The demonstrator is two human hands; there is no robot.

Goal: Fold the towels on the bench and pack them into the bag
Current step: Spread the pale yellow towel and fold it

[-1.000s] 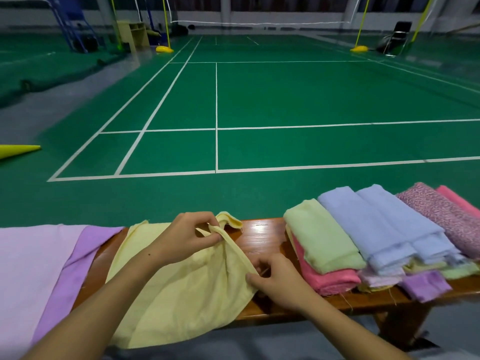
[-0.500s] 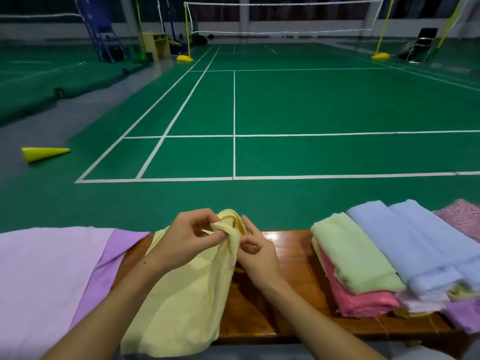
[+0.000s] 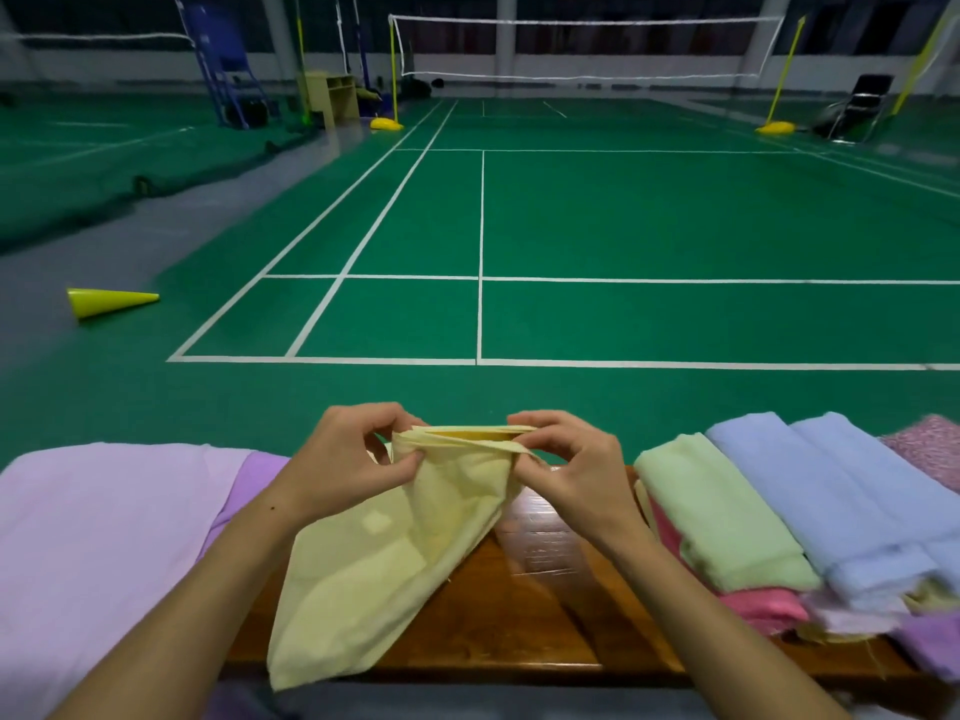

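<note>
A pale yellow towel (image 3: 384, 558) hangs over the wooden bench (image 3: 540, 605), its top edge lifted and stretched between my hands. My left hand (image 3: 343, 459) pinches the left end of that edge; my right hand (image 3: 566, 465) pinches the right end. Its lower part drapes past the bench's front edge. A pile of folded towels lies on the right: light green (image 3: 722, 517), pink (image 3: 753, 605), light blue (image 3: 841, 491) and a speckled pink one (image 3: 930, 439). A lilac towel (image 3: 98, 553) is spread flat on the left. No bag is visible.
Beyond the bench lies a green badminton court with white lines and a net (image 3: 582, 49) at the back. A yellow cone (image 3: 109, 301) lies on its side on the floor at the left. A black chair (image 3: 857, 106) stands far right.
Both hands have risen and moved apart, pulling the yellow towel's top edge taut between them. My right hand went from the towel's side up to the edge. The view shifted left.
</note>
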